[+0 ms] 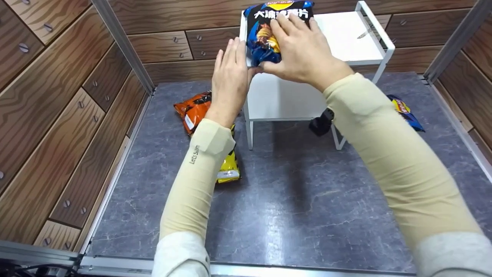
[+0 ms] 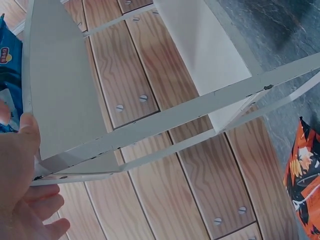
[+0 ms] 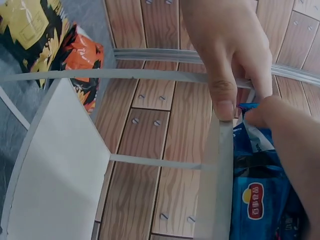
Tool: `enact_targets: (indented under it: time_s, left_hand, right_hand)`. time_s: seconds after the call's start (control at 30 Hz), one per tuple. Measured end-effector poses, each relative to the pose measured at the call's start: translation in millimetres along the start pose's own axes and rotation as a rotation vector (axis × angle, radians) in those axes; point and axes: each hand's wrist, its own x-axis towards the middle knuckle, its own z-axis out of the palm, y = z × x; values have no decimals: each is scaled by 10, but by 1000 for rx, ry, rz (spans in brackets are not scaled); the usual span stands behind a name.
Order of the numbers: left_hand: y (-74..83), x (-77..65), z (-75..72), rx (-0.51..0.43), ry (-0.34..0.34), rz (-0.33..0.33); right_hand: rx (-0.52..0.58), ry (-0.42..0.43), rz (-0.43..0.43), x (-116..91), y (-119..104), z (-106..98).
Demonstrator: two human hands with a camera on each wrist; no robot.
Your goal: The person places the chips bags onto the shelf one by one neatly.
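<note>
My right hand (image 1: 301, 50) has room rightward over the worktop (image 1: 342, 38); its raised end rail (image 1: 376, 25) blocks beyond.

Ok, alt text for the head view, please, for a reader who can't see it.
A person's right hand lies spread on a blue and black chip bag atop a white stand, the left hand beside it at the stand's edge. An orange bag and a yellow bag lie on the floor to the left, a blue bag to the right.

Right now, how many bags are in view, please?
4: black bag on the rack, orange bag and yellow bag left on the floor, blue bag right; some may be hidden.
</note>
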Motion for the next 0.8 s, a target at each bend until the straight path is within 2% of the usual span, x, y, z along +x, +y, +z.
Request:
enact_targets:
  time_s: [0.23,0.33,0.6,0.8]
  left_hand:
    - [-39,13,-45,-5,-2,-2]
    - [-37,19,-40,-9,5,4]
    - [-22,11,-15,-31,4,1]
    - [-4,3,-15,-35,2,4]
  right_hand:
    - [-30,-22,-5,34,-20,71]
    - [-4,-23,-5,21,-7,88]
    - [203,-11,-12,-42,82,97]
    - [322,108,-45,-115,168,96]
